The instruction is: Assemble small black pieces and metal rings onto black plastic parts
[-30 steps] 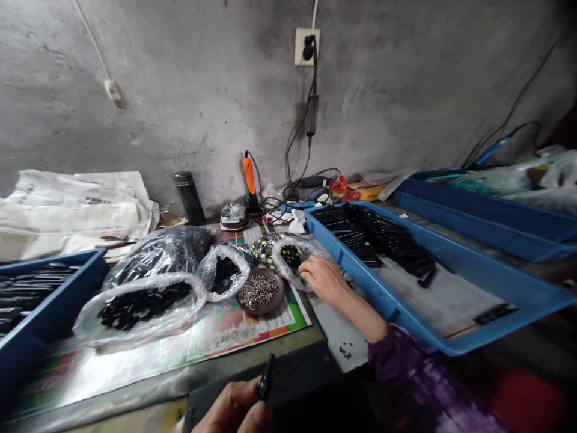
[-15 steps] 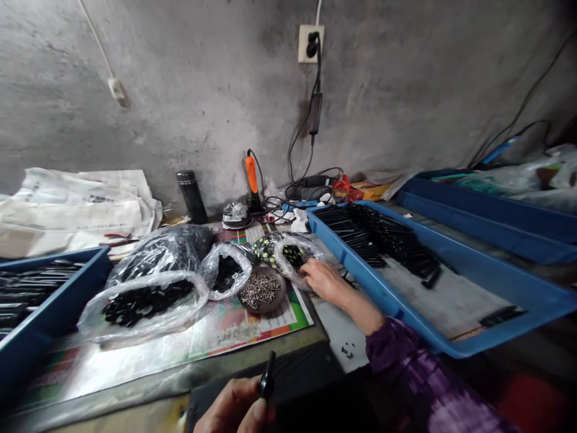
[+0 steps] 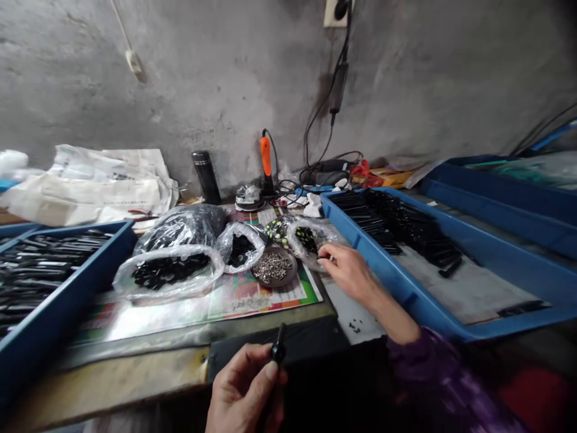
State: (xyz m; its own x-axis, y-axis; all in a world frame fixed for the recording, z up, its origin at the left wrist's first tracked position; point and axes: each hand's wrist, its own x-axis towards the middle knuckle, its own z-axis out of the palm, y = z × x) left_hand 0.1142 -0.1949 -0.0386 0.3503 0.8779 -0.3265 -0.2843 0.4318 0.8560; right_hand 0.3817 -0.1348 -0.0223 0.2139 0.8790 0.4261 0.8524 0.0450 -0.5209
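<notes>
My left hand (image 3: 246, 391) is low at the front edge, its fingers closed on a slim black plastic part (image 3: 278, 349) that stands upright between thumb and fingers. My right hand (image 3: 349, 273) reaches forward over the bench, in a purple sleeve, with fingertips pinched at the mouth of a small clear bag of black and yellow-green pieces (image 3: 306, 239). What the pinch holds is too small to make out. A round dark dish of small silver screws (image 3: 274, 267) lies just left of that hand.
Clear bags of black parts (image 3: 169, 273) (image 3: 241, 246) sit on a colourful sheet. Blue trays with black parts stand at left (image 3: 58, 300) and right (image 3: 406, 288). An orange-handled tool (image 3: 266, 162), a black flask (image 3: 206, 177), cables and white sacks (image 3: 90, 186) line the concrete wall.
The view has tilted down and shifted left. My right hand has lifted slightly from the bag's mouth with fingers pinched. My left hand still holds the black part.
</notes>
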